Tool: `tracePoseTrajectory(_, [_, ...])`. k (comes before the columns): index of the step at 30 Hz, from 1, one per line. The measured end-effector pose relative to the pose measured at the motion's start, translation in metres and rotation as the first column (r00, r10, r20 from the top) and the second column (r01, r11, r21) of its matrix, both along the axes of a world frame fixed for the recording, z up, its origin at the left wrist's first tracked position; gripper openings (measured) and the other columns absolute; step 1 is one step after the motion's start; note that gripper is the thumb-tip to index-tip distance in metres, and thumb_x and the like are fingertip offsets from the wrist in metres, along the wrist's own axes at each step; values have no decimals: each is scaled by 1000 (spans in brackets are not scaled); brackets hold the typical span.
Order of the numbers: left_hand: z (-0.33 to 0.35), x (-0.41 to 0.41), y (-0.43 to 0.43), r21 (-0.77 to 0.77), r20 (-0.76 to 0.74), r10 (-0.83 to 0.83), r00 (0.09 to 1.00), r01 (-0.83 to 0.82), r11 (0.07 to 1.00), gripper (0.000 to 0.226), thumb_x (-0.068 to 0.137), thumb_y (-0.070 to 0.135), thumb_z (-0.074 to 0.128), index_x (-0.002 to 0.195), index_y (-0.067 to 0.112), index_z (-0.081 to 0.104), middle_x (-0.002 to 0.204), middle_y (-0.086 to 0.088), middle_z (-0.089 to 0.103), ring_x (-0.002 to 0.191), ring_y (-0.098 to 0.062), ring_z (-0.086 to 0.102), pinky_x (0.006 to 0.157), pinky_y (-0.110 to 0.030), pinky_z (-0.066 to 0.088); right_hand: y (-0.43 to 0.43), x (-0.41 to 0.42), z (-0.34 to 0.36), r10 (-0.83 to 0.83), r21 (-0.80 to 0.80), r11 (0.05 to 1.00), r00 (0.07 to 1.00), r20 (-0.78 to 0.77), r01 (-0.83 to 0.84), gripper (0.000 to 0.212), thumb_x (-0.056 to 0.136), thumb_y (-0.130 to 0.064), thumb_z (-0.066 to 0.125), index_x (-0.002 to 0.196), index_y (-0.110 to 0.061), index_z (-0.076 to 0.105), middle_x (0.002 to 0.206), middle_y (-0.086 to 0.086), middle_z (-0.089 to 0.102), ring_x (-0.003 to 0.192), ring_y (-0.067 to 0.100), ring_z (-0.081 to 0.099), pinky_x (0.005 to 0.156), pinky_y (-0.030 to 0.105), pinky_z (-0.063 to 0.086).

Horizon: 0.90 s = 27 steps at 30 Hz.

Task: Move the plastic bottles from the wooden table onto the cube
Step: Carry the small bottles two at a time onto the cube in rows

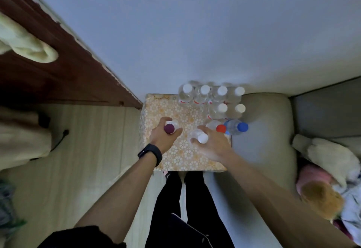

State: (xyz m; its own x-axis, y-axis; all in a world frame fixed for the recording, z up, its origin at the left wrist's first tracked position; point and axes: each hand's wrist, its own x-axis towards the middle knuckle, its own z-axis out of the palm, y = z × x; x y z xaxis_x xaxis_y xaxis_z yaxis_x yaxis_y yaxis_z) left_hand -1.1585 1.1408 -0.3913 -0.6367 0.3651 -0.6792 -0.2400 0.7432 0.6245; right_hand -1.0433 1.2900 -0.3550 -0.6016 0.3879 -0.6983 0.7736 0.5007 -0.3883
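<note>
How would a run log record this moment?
left hand grips purple-capped bottle | right hand grips white-capped bottle | both over cube | more bottles on cube

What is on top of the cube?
Six white-capped bottles, a red-capped bottle, a blue-capped bottle. Left hand grips a purple-capped bottle, right hand a white-capped bottle; both bases are hidden.

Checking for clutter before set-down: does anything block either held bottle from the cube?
Nothing visible: the left hand holds the purple-capped bottle, the right hand the white-capped bottle, both over bare cube; other bottles stand farther back and right.
</note>
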Motion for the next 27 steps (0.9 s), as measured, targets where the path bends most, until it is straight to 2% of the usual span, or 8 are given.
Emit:
tracePoseTrajectory(3, [-22, 3, 1, -18, -9, -6, 1000, 6, 1000, 47, 85, 45, 75, 123, 29, 53, 97, -2, 62, 87, -25, 63, 76, -35, 55, 0, -2, -27, -25, -39, 999, 1000, -12, 25, 47, 91, -48, 63, 132, -26, 55, 112, -2, 68, 105, 23, 67, 70, 26, 43])
tracePoseTrajectory(7, [-46, 5, -4, -28, -19, 3, 1000, -4, 1000, 47, 81, 45, 77, 119, 33, 53, 99, 1, 65, 89, -21, 65, 78, -38, 58, -3, -5, -42, -14, -1, 1000, 1000, -27, 14, 57, 89, -49, 63, 142, -31, 51, 125, -3, 67, 108, 20, 66, 78, 27, 51])
tracePoseTrajectory(10, [-56, 4, -8, -49, -37, 6, 999, -8, 999, 48, 77, 50, 78, 115, 35, 52, 101, 3, 67, 89, -19, 66, 80, -42, 59, -3, -9, -48, -12, 3, 1000, 1000, -16, 13, 47, 86, -52, 60, 130, -35, 56, 112, -10, 70, 94, 14, 68, 69, 25, 52])
tracePoseTrajectory(12, [-60, 3, -11, -60, -51, -2, 999, -1, 998, 53, 72, 56, 79, 113, 39, 51, 101, 6, 66, 90, -18, 65, 82, -43, 58, -2, -12, -51, 8, 7, 1000, 1000, -2, -8, 45, 83, -54, 58, 125, -37, 56, 111, -11, 69, 93, 12, 68, 73, 28, 55])
tracePoseTrajectory(15, [-56, -1, -15, -63, -37, -95, 995, 92, 994, 71, 66, 59, 83, 124, 42, 46, 117, 7, 61, 102, -18, 62, 89, -40, 55, -1, -14, -48, 24, 6, 1000, 1000, -6, -24, 48, 84, -49, 63, 128, -35, 54, 117, -11, 68, 97, 13, 68, 82, 34, 57])
tracePoseTrajectory(19, [-55, -9, -22, -121, -78, -309, 948, 298, 947, 73, 78, 39, 82, 140, 38, 42, 135, 1, 55, 113, -20, 59, 94, -31, 49, 0, -9, -42, 145, 87, 986, 989, -22, -142, 52, 90, -39, 65, 137, -27, 48, 120, 1, 66, 99, 22, 67, 79, 38, 57])
tracePoseTrajectory(23, [-54, -15, -16, -223, -122, -452, 884, 419, 880, 67, 86, 32, 75, 143, 32, 40, 128, -6, 61, 110, -25, 62, 90, -33, 49, -1, -3, -41, 300, 227, 921, 948, 104, -316, 50, 101, -41, 53, 138, -8, 44, 112, 10, 68, 94, 28, 70, 69, 37, 55])
tracePoseTrajectory(27, [-52, -17, -1, -215, -155, -460, 874, 425, 879, 65, 85, 35, 75, 141, 27, 43, 119, -5, 67, 102, -24, 64, 83, -32, 52, 9, -14, -33, 312, 274, 901, 942, 127, -335, 45, 104, -39, 47, 137, -8, 46, 115, 11, 69, 101, 29, 68, 76, 35, 50])
